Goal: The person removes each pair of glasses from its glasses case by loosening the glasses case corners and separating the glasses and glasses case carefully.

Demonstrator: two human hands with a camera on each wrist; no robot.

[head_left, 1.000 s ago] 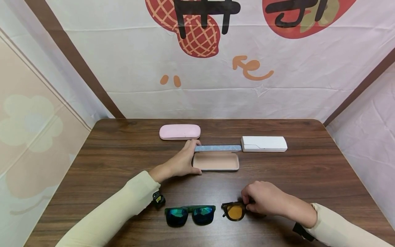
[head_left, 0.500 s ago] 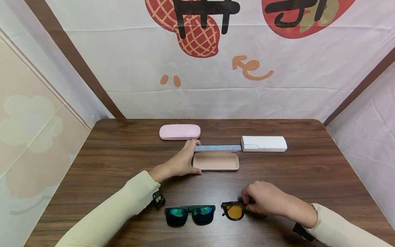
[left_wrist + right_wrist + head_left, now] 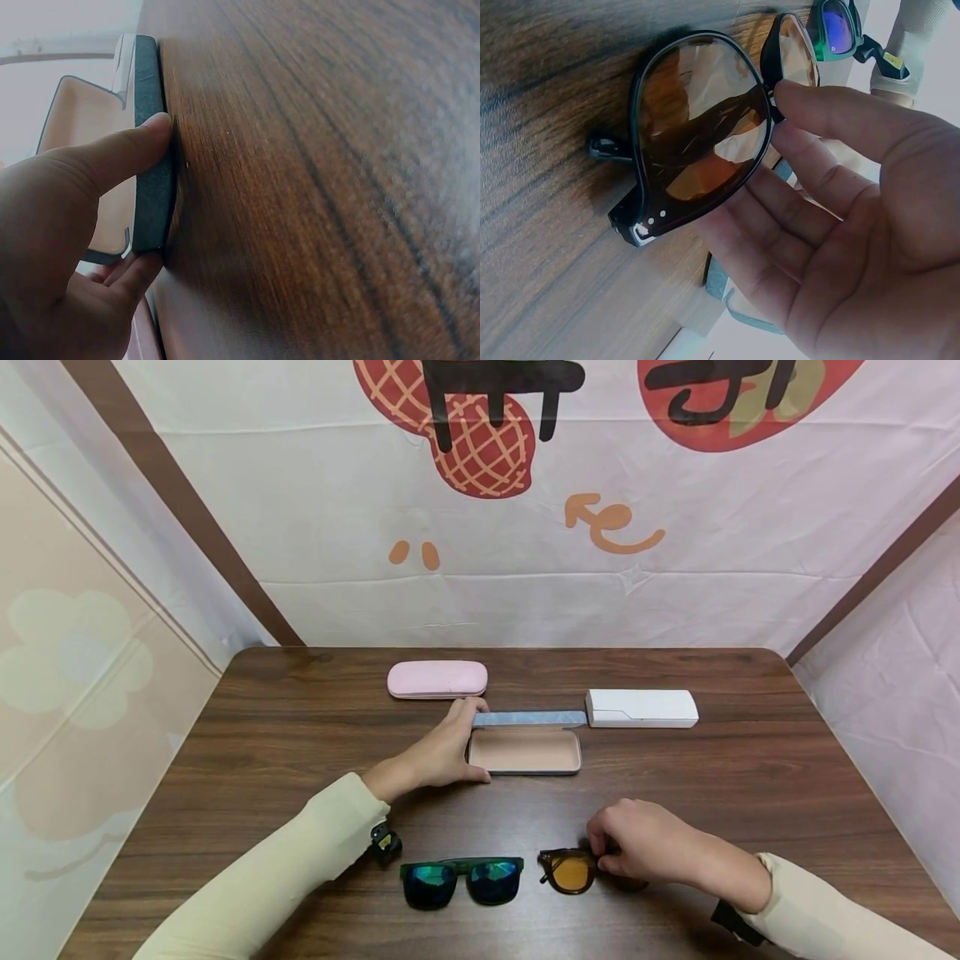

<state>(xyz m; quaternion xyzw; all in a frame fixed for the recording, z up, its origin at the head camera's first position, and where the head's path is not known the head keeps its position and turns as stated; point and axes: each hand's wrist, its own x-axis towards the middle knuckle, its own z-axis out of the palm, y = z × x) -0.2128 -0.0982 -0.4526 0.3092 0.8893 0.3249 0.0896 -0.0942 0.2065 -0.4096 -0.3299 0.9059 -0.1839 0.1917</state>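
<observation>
An open glasses case [image 3: 525,752] with a tan lining lies mid-table, its grey lid [image 3: 529,719] standing up behind it. My left hand [image 3: 474,742] grips the case's left end, thumb in front and fingers behind. In the left wrist view the thumb [image 3: 112,154] presses the dark case edge [image 3: 150,75]. My right hand [image 3: 600,847] pinches dark-framed sunglasses with amber lenses [image 3: 568,871] near the front edge. The right wrist view shows the amber sunglasses [image 3: 697,127] resting on the wood. There the right hand [image 3: 778,120] has its thumb at the bridge and its fingers behind the lens.
Sunglasses with green mirrored lenses [image 3: 461,882] lie left of the amber pair. A shut pink case [image 3: 437,680] and a shut white case [image 3: 641,709] sit at the back of the wooden table [image 3: 262,735]. Printed cloth walls enclose it on three sides.
</observation>
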